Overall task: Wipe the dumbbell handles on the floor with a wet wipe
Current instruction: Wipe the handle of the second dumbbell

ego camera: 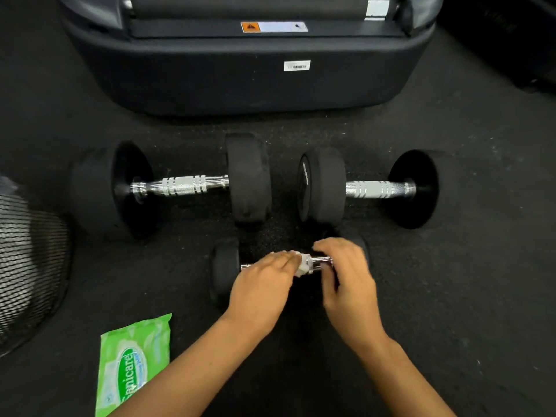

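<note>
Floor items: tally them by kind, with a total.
Black dumbbells with chrome handles: 3, large left, large right, small near one
White wet wipe: 1
Green wet-wipe packet: 1
Black mesh basket: 1
Total: 6

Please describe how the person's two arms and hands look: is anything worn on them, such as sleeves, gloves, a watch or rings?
Both forearms are bare up to the bottom edge of the picture; no sleeve shows. The left hand and the right hand wear no gloves. No watch, band or bracelet shows on either wrist. I see no rings, though the fingers are somewhat blurred, so a thin one could escape notice.
</note>
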Available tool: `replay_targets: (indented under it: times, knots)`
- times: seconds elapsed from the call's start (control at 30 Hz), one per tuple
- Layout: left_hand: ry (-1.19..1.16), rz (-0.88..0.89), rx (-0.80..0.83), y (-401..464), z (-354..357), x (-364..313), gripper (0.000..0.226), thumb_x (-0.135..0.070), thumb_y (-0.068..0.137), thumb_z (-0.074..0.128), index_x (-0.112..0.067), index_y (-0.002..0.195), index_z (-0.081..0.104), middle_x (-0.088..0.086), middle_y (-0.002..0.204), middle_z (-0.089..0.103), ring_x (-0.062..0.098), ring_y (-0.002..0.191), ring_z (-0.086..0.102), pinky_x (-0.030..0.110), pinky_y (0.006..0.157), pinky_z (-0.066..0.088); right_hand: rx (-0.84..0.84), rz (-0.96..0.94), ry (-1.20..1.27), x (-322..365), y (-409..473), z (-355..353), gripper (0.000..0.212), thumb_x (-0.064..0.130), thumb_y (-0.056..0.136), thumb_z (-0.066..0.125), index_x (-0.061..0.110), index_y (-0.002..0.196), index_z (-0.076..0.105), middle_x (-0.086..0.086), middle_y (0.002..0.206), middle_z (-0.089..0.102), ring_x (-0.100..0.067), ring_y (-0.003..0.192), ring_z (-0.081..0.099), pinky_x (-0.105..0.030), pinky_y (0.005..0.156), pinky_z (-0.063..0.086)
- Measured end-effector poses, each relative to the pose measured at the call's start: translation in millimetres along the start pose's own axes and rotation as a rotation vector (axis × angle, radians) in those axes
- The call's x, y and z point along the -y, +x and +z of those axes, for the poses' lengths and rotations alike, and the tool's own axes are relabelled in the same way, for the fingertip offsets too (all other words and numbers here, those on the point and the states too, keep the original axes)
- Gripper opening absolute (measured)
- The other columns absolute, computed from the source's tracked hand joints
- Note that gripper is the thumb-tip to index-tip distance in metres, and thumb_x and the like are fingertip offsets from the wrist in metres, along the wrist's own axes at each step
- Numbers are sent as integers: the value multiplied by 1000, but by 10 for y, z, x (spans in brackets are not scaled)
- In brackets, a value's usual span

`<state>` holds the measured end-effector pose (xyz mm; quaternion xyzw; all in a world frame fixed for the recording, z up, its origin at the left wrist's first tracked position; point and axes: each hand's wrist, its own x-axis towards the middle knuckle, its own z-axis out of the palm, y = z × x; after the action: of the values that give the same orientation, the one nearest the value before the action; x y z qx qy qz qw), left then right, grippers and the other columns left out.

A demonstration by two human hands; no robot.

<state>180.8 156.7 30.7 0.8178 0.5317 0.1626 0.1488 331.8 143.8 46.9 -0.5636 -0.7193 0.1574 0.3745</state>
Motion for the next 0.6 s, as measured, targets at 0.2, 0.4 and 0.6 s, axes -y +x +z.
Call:
replay_targets:
  times: [0.2,0.4,0.6]
  knots:
    - [-71,-68,39,121,94,-26,42,-12,92,54,-16,133,49,1,140,46,14,130,42,25,109,28,39,192,-171,-268,37,-23,53,9,87,60,7,136,41,-2,143,39,-14,139,19,-36,113,22]
    - [140,253,-74,66,146,73,40,-8,75,44,-4,107,68,11,108,69,20,98,66,32,84,53,73,189,-257,-340,35,26,56,7,89,57,4,140,34,-6,147,35,-16,140,18,-34,113,20]
    - [-13,40,122,433,134,-164,19,-22,88,53,-16,98,67,5,96,68,28,88,65,39,72,54,85,201,-250,-331,48,30,53,5,89,56,5,138,37,-6,146,36,-16,139,19,-28,113,16]
